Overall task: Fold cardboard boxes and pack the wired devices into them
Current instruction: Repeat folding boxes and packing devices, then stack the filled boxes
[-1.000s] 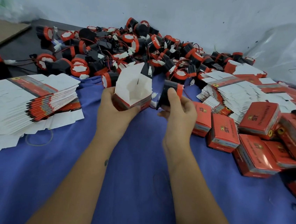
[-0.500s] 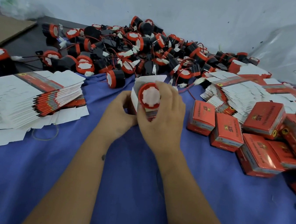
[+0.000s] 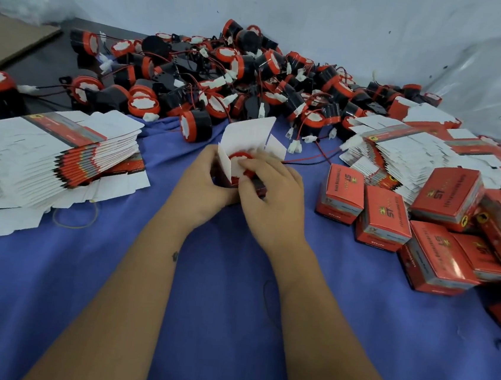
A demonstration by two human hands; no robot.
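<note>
Device going into an open box, mid-counter

The left hand [image 3: 203, 185] grips the box [image 3: 247, 146], flaps up; the right hand [image 3: 270, 198] curls over the device [image 3: 239, 162], pressing it in. Its trailing wire [image 3: 311, 160] could, I judge, snag under a flap at closing. Box body and fingertips are hidden behind the hands.

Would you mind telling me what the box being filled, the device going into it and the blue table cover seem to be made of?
Box: thin printed cardboard, white and matte inside, judging by its creased, upright flaps.
Device: probably moulded plastic, a red rim around a white face; mostly hidden by the box and the right hand.
Table cover: matte blue woven cloth, with soft wrinkles and no shine.
</note>
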